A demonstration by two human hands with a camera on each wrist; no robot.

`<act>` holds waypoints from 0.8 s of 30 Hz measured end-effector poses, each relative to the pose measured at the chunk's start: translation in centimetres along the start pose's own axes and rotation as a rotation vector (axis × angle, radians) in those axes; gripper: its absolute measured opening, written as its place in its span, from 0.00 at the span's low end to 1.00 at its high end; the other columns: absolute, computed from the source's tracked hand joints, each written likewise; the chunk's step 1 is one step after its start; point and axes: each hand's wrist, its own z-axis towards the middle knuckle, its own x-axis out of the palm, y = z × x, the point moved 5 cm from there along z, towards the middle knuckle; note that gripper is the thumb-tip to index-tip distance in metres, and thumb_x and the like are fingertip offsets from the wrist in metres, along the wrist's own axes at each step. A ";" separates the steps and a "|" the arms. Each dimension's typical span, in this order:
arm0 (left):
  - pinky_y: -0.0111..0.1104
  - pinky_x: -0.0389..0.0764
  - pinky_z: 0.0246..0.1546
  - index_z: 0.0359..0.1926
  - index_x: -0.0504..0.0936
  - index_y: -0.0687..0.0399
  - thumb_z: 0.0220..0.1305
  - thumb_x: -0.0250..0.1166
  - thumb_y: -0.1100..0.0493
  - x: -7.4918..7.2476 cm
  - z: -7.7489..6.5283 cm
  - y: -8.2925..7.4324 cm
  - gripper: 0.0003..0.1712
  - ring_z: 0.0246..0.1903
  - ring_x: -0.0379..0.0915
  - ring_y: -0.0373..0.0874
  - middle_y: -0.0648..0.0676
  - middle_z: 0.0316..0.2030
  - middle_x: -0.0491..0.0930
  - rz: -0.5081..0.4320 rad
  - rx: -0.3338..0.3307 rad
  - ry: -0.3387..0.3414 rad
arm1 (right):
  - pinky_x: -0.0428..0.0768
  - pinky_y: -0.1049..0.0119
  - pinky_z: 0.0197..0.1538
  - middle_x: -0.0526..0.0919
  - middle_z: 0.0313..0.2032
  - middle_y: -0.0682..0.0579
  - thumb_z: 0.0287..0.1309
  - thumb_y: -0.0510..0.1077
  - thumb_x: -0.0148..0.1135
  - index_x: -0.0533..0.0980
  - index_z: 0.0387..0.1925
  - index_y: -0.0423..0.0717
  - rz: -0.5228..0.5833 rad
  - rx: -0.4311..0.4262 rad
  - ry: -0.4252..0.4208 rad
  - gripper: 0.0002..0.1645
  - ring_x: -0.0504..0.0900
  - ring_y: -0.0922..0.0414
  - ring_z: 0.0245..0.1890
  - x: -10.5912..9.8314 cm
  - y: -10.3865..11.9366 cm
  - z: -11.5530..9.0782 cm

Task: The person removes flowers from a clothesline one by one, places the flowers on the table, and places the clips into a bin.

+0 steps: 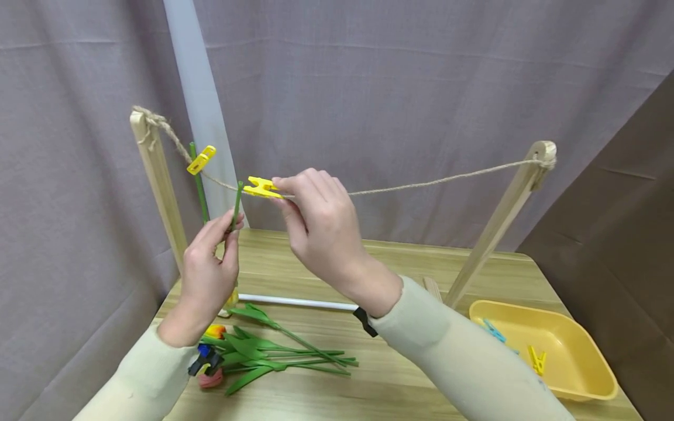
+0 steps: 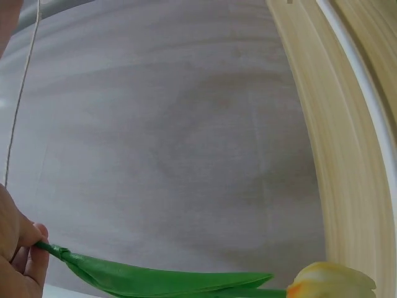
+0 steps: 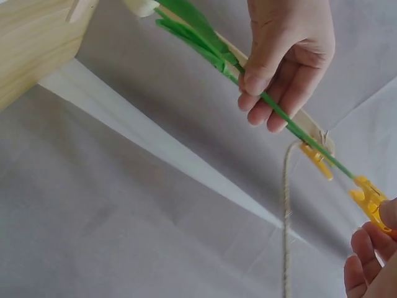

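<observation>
My left hand (image 1: 210, 257) pinches the green stem (image 1: 238, 199) of an artificial tulip just below its cut end, which points up. The left wrist view shows that tulip's leaf (image 2: 155, 279) and its yellow-orange bloom (image 2: 332, 282), which hangs down in the head view's terms. My right hand (image 1: 329, 228) holds a yellow clothespin (image 1: 260, 187) by its handles, its mouth turned toward the stem end beside the twine (image 1: 421, 186). From the right wrist view, the clothespin (image 3: 370, 200) is right at the stem tip; whether it grips it I cannot tell. Another yellow clothespin (image 1: 201, 160) clips a second stem (image 1: 200, 193) to the twine.
Wooden posts stand left (image 1: 158, 181) and right (image 1: 495, 234), with the twine tied between them. Several tulips (image 1: 284, 354) lie on the wooden table (image 1: 400, 374). A white rod (image 1: 300, 302) lies behind them. At right, a yellow tray (image 1: 574, 333) contains blue and yellow clothespins.
</observation>
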 end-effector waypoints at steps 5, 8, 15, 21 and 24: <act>0.23 0.76 0.48 0.54 0.79 0.68 0.61 0.59 0.78 0.1 -0.4 0.0 0.20 0.44 0.80 0.48 0.59 0.45 0.82 -0.015 -0.003 0.011 | 0.72 0.61 0.37 0.81 0.36 0.47 0.60 0.35 0.62 0.77 0.43 0.38 -0.003 0.061 0.009 0.09 0.76 0.52 0.34 -1.1 -1.0 -1.2; 0.25 0.76 0.49 0.54 0.80 0.68 0.60 0.59 0.79 0.2 -0.6 0.0 0.20 0.44 0.79 0.48 0.59 0.45 0.82 -0.033 0.000 0.013 | 0.73 0.62 0.40 0.80 0.37 0.47 0.60 0.35 0.63 0.77 0.44 0.38 -0.011 0.095 0.015 0.11 0.76 0.52 0.36 -1.9 -1.6 -2.1; 0.25 0.77 0.48 0.56 0.78 0.69 0.59 0.59 0.80 0.3 -1.4 0.3 0.23 0.44 0.79 0.50 0.60 0.45 0.82 -0.023 -0.018 0.070 | 0.74 0.61 0.44 0.80 0.37 0.47 0.59 0.35 0.63 0.77 0.46 0.38 -0.025 0.156 0.035 0.12 0.77 0.52 0.38 -3.2 -3.0 -4.7; 0.20 0.75 0.45 0.60 0.76 0.61 0.61 0.60 0.77 0.6 -2.7 0.4 0.26 0.46 0.79 0.49 0.57 0.47 0.83 0.011 -0.036 0.177 | 0.76 0.62 0.43 0.78 0.37 0.46 0.58 0.36 0.62 0.75 0.47 0.35 -0.006 0.195 0.080 0.15 0.78 0.52 0.37 -4.0 -4.1 -7.5; 0.22 0.76 0.46 0.61 0.76 0.61 0.61 0.60 0.77 0.9 -3.2 0.2 0.26 0.46 0.79 0.49 0.56 0.47 0.83 0.007 -0.008 0.226 | 0.77 0.63 0.41 0.78 0.38 0.46 0.57 0.36 0.63 0.75 0.48 0.35 0.002 0.200 0.117 0.16 0.78 0.53 0.37 -4.5 -4.6 -9.2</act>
